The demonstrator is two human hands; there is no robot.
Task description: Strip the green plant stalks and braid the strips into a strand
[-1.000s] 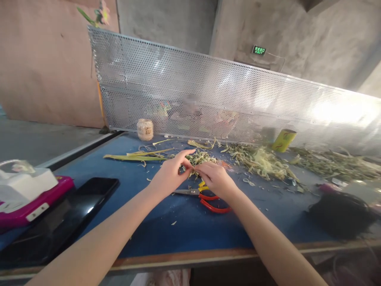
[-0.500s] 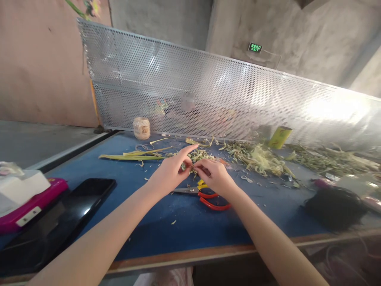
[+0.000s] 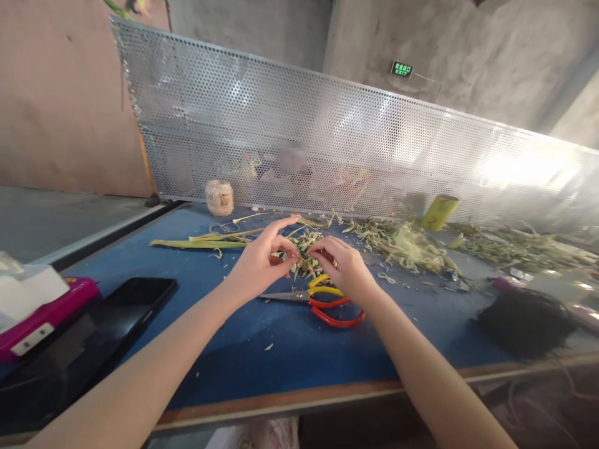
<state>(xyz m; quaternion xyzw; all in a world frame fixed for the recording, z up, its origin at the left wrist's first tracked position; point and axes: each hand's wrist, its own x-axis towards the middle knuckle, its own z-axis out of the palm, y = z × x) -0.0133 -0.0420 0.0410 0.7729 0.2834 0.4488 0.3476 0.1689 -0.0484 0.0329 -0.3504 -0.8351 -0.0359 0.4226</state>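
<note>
Both hands meet over the middle of the blue table. My left hand pinches a small woven piece of green-yellow leaf strips with thumb and fingers, its forefinger raised. My right hand is closed on the same piece from the right. Just below the hands lie scissors with red and yellow handles, blades pointing left. Long green leaf blades lie to the left of the hands.
A pile of leaf trimmings spreads along the back right. A twine spool and a yellow-green tube stand by the perforated metal screen. A black phone, a pink-and-white box and a black bundle flank the sides.
The camera has shifted slightly. Both hands stay pinched on the woven leaf piece and have lifted it a little away from the scissors, which now show more fully.
</note>
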